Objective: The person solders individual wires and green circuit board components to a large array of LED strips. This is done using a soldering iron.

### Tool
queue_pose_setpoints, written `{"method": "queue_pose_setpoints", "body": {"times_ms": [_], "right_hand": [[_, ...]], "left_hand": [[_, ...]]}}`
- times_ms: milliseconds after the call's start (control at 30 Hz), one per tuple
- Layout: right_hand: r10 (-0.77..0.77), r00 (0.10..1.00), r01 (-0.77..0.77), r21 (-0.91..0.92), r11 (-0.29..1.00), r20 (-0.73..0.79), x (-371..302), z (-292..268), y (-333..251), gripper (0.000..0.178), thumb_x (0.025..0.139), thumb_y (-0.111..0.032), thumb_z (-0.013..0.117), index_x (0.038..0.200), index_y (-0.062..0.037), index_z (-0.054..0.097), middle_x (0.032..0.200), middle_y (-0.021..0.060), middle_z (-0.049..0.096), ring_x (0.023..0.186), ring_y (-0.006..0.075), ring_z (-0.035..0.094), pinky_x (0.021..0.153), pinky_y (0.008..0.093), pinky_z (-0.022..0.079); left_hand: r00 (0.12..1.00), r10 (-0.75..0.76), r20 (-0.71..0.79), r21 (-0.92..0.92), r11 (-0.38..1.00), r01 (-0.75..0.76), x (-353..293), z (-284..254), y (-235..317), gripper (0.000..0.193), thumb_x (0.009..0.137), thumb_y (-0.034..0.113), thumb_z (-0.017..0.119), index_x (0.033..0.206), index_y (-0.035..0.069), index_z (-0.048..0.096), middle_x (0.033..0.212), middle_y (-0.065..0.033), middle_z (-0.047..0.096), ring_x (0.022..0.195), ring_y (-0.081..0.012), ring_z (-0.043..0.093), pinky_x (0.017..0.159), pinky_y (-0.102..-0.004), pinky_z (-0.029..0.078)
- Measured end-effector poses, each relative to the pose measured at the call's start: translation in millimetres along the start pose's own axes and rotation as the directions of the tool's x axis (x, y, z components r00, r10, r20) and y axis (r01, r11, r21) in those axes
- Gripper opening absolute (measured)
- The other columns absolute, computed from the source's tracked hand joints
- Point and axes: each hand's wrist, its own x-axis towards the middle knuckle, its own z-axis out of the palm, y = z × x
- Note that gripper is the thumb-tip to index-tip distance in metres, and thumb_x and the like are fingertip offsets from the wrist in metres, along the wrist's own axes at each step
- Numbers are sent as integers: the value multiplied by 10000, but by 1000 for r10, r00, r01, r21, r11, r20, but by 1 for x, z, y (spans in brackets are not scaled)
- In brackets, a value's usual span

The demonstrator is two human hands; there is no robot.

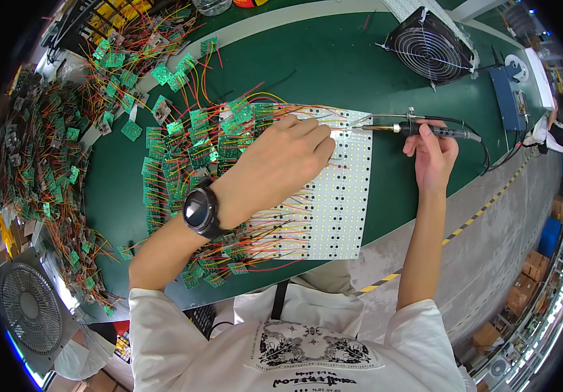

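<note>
A white LED panel (343,215) with rows of small lights and black holes lies on the green table. Thin red and yellow wires (288,225) run from it to small green circuit boards (196,140) piled at its left. My left hand (288,153), with a black watch above it, is closed low over the panel's upper part, among the wires; its fingertips and whatever they pinch are hidden. My right hand (433,153) grips a soldering iron (412,128) with a thin metal feed tube clamped to it. The iron's tip points left, at the panel's upper right part.
A heap of wired circuit boards (40,157) covers the left side. A black fan with a wire guard (428,49) stands at the back right, near a blue box (509,91) joined to the iron's cable. Another fan (30,304) is lower left. One person (552,134) is far right.
</note>
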Motion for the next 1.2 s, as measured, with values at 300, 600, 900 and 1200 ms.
{"method": "queue_pose_setpoints", "body": {"times_ms": [300, 600, 900, 1200], "right_hand": [[-24, 1000, 23, -64, 998, -11, -5, 1, 0, 186, 876, -54, 596, 1002, 83, 587, 831, 141, 638, 550, 193, 600, 495, 273, 450], [-58, 998, 62, -96, 993, 39, -4, 2, 1, 194, 867, -45, 598, 1006, 89, 591, 824, 160, 638, 547, 202, 597, 500, 288, 471], [-50, 997, 56, -103, 993, 60, -4, 0, 3, 199, 856, -19, 600, 1015, 98, 579, 823, 168, 635, 550, 218, 604, 515, 305, 489], [-49, 995, 58, -111, 992, 83, -4, -2, 4, 196, 860, -20, 597, 1014, 100, 577, 842, 168, 636, 556, 219, 606, 520, 310, 495]], "left_hand": [[980, -35, -195, 2, 999, 36, 4, 11, -7, 132, 698, 48, 614, 815, 24, 558, 770, -86, 542, 747, -248, 573, 639, -365, 473], [986, -14, -165, 123, 992, 34, 3, 13, -7, 190, 678, 85, 600, 862, 39, 603, 804, -56, 539, 762, -213, 573, 649, -341, 495], [993, -32, -116, 147, 988, 49, 2, 10, -5, 208, 659, 88, 607, 862, 45, 602, 814, -52, 532, 757, -198, 570, 618, -324, 502], [990, -16, -142, 131, 991, 34, 2, 12, -6, 212, 650, 82, 609, 856, 37, 587, 806, -54, 527, 738, -202, 567, 603, -326, 501]]}}
